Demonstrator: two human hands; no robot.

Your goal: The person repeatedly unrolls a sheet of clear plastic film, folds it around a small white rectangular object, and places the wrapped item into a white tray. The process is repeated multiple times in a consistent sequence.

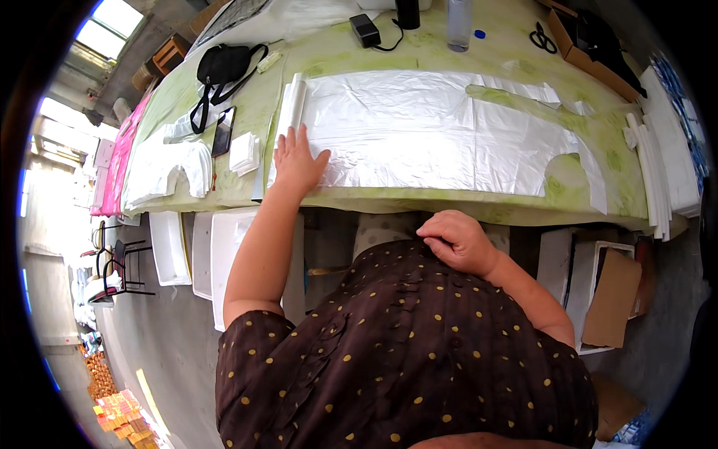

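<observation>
A shiny, translucent white plastic sheet (404, 127) lies spread across the table, with a curved cut-out at its right end. At its left end stands a rolled part of the plastic, a white roll (294, 101) lying lengthwise away from me. My left hand (299, 163) rests flat on the sheet beside the near end of this roll, fingers spread and pointing away, gripping nothing. In front of my body, off the table's near edge, my right hand (458, 241) is curled into a loose fist; nothing shows in it.
Left on the table are a black bag (223, 66), a phone (223, 132), folded white pieces (244, 153) and cut plastic (168, 172). Along the back stand a black adapter (365, 30) and a clear bottle (458, 26); scissors (542, 39) lie right. White rolls (652, 176) edge the right side.
</observation>
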